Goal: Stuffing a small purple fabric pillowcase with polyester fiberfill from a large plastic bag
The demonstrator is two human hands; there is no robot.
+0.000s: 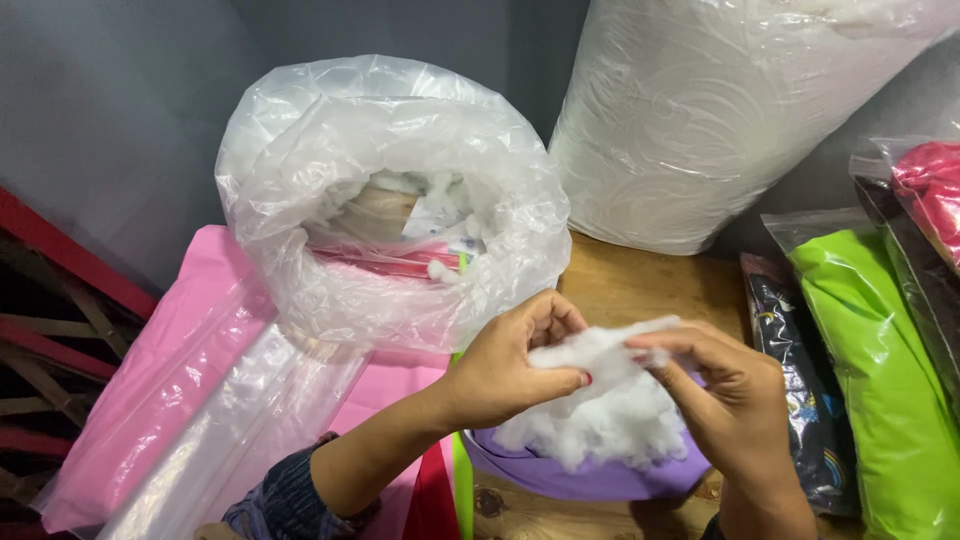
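Note:
A clump of white fibre stuffing (608, 400) is pinched from both sides. My left hand (510, 362) grips its left edge and my right hand (728, 392) grips its upper right. The clump sits in the mouth of a purple fabric piece (590, 478) just below my hands. Behind and to the left stands a large clear plastic bag (400, 200) with its rim rolled down; bits of white stuffing (440, 190) lie inside it.
A pink plastic-wrapped pack (170, 370) lies at left under the bag. A big white roll in plastic (720, 110) leans at the back right. Bagged green (880, 370), dark patterned (800, 400) and red (935, 190) fabrics are stacked at right on the wooden table (640, 280).

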